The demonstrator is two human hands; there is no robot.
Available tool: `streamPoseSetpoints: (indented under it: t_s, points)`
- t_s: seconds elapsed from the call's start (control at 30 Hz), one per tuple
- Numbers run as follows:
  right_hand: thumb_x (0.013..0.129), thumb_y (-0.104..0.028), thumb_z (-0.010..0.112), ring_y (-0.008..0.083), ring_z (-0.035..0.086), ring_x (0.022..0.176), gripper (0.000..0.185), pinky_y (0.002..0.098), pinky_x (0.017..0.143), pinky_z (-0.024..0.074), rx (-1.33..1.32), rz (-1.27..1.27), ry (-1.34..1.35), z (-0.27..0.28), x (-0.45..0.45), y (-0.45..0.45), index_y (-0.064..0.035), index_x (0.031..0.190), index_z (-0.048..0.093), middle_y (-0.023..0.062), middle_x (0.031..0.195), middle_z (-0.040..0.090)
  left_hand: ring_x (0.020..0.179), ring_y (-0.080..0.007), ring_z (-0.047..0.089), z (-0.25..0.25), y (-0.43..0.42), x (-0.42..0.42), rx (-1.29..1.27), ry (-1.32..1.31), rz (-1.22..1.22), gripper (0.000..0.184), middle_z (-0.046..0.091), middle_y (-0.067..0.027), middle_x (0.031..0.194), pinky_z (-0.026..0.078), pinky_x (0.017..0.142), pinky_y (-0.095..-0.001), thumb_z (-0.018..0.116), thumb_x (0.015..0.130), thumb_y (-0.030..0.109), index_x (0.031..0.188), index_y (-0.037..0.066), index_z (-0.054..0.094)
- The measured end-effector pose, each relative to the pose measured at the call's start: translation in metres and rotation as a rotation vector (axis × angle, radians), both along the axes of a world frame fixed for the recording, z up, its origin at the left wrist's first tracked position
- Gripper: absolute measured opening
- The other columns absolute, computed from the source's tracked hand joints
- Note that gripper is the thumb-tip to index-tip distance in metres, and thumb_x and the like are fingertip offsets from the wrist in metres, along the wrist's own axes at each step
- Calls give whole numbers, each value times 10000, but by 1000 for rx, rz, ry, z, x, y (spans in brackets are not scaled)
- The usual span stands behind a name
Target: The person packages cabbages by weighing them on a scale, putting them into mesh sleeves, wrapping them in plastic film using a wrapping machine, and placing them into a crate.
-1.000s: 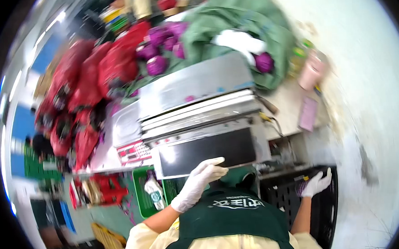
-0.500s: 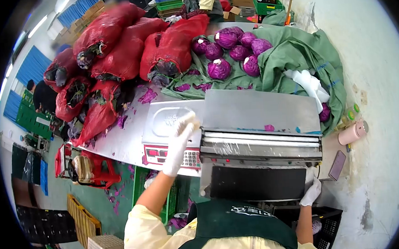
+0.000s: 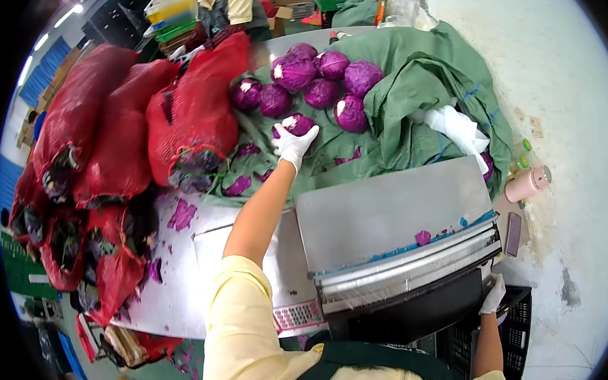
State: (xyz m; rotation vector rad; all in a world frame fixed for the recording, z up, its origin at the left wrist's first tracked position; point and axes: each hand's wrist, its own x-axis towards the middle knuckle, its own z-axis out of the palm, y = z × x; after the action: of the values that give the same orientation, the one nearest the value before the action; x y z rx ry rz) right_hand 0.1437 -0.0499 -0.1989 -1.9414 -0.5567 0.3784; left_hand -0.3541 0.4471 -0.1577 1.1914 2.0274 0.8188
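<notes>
My left hand (image 3: 293, 146), in a white glove, reaches far forward with its fingers curved around the near side of a red cabbage (image 3: 299, 124). That cabbage sits on a green cloth (image 3: 330, 168), in front of several other red cabbages (image 3: 294, 73). At the right end of the film wrapping machine (image 3: 395, 219), my gloved right hand (image 3: 492, 296) is closed by its edge. Whatever its fingers hold there is hidden. Beneath my left arm lies a weighing scale (image 3: 287, 260), its keypad showing near the wrapping machine.
Red mesh sacks (image 3: 194, 120) of cabbage crowd the left side. A white cloth (image 3: 457, 130), a pink bottle (image 3: 528, 184) and a phone (image 3: 513, 234) lie to the right. A black crate (image 3: 521, 330) stands low right. Another person (image 3: 233, 11) is across the table.
My left hand has moved forward from above the scale to the nearest cabbage and taken hold of it. My view has shifted forward; the right hand stays at the wrapping machine's right end.
</notes>
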Motion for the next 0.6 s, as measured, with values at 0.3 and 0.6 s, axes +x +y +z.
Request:
streamPoseSetpoints:
  t_s: [0.3, 0.6]
  points:
    - [971, -293, 468, 63, 409, 641, 391, 242, 594, 316, -12, 48, -5, -9, 7, 11, -12, 766, 648, -44, 687, 524, 1160, -305, 514, -4, 40, -57, 171, -801, 111, 910, 459, -108, 1341, 486, 888, -487, 853, 660, 334, 1397, 183, 342]
    - [931, -230, 476, 74, 366, 603, 327, 255, 559, 291, 20, 6, -11, 11, -9, 11, -23, 721, 617, -40, 635, 447, 1247, -335, 429, 87, -92, -114, 327, -1125, -80, 748, 357, -96, 1408, 465, 892, -585, 720, 835, 292, 1430, 274, 266]
